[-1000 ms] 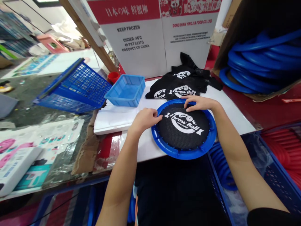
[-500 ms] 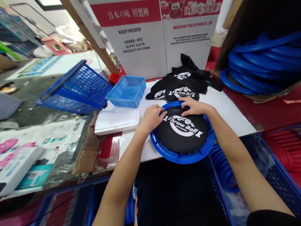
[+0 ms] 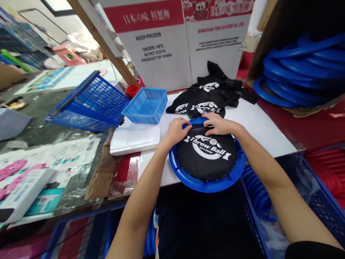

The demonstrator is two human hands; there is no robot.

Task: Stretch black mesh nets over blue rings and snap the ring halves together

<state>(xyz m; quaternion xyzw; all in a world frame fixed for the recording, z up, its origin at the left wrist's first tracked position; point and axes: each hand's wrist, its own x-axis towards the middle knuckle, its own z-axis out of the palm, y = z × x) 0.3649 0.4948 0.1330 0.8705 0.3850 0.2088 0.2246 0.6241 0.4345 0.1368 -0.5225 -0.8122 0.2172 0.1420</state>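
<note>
Overhanging the near edge of the white surface [image 3: 258, 126], the blue ring [image 3: 188, 175] with its black mesh panel [image 3: 207, 158] lies flat directly in front of you, its nearest arc past the edge above a dark gap. Your left hand [image 3: 176, 132] is curled over the far-left arc of the ring, fingers closed on the rim where the mesh meets it. Your right hand [image 3: 219, 125] lies on the far arc, fingers bent down and pressing the mesh edge against the rim. The two hands are close together at the far side.

Judgement on handling: the ring looks like stiff, light plastic; the mesh is soft, stretchy fabric that will slip off the rim if released. Take hold at the rim, not the printed centre.

Edges and room: open surface to the right of the ring is bare and usable. To the left, a white tray [image 3: 134, 138] sits near the ring, with a small blue bin [image 3: 145, 106] behind it and a tilted blue basket [image 3: 88, 102] further left. Just beyond your hands, a pile of spare black mesh covers [image 3: 212, 95] nearly touches the ring. Cardboard boxes [image 3: 161, 46] wall off the back, and coiled blue rings [image 3: 299, 72] fill the carton at far right.
</note>
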